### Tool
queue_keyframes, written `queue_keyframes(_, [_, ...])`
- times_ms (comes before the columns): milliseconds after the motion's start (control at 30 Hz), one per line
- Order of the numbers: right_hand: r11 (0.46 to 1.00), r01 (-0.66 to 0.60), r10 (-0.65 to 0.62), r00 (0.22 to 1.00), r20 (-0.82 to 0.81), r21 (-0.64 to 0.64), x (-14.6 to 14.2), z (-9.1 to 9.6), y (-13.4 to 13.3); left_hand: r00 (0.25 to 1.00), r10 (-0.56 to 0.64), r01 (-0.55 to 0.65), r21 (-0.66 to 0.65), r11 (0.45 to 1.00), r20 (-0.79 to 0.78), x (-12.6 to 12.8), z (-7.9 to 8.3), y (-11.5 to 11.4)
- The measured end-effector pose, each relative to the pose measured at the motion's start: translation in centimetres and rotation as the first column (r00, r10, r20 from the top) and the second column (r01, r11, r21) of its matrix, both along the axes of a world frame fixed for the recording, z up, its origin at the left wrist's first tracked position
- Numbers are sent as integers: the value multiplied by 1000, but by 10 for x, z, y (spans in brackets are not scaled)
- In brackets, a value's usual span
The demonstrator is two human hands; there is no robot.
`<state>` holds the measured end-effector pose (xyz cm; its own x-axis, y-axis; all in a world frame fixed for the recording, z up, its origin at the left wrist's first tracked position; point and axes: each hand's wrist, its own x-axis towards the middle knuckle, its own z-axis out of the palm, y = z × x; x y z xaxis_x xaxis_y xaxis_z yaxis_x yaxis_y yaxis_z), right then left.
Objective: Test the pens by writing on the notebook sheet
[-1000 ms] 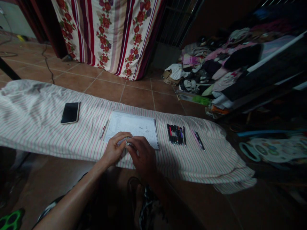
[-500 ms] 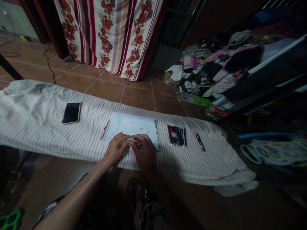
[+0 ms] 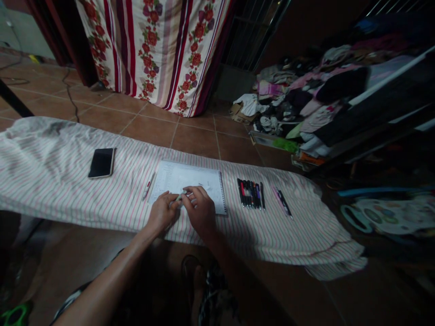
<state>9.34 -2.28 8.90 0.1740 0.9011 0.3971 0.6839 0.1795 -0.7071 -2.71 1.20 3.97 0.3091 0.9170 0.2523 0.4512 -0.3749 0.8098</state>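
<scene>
Over the near edge of an open spiral notebook (image 3: 176,176), my left hand (image 3: 162,212) and my right hand (image 3: 201,209) meet. Both are closed, fingertips pinching a small pale greenish-white object (image 3: 181,195); fingers cover much of it, so its kind does not show. On the page, just beyond my right fingers, lies a small whitish scrap (image 3: 206,187) by a short dark piece. A white and red pen (image 3: 148,187) rests left of the notebook. To its right, several mostly dark pens (image 3: 250,194) lie side by side, then a pink pen and a black pen (image 3: 284,203).
A dark-screened phone or tablet (image 3: 101,163) lies at the left on the striped cloth (image 3: 129,199) covering a long low surface. Behind hang a floral curtain (image 3: 149,54) and a heap of clothes (image 3: 306,95). A dark bar (image 3: 377,136) slants across the right side.
My right hand has shifted slightly left and turned, uncovering more of the page and the whitish scrap. The small object now points up and right between my fingertips.
</scene>
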Motion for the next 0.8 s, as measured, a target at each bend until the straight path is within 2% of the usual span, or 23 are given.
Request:
queue_keyframes(167, [1000, 24, -24, 998, 55, -3, 1, -2, 7, 999, 6, -7, -45, 999, -33, -2, 1, -1])
queue_keyframes(433, [999, -31, 28, 993, 113, 19, -6, 5, 10, 997, -2, -8, -123, 992, -78, -4, 5, 0])
queue_keyframes(533, [998, -53, 56, 996, 71, -39, -5, 0, 13, 994, 21, -38, -164, 986, -106, -7, 5, 0])
queue_keyframes(633, [986, -96, 88, 994, -67, -139, 9, -12, 22, 988, 59, -90, -216, 972, -144, -11, 6, 0])
queue_keyframes(700, [981, -18, -3, 994, -111, -192, 25, -23, 29, 982, 86, -126, -246, 961, -169, -13, 6, 1])
queue_keyframes(800, [960, 176, -137, 974, 181, -218, 48, -37, 41, 972, 118, -173, -278, 945, -204, -15, 7, 2])
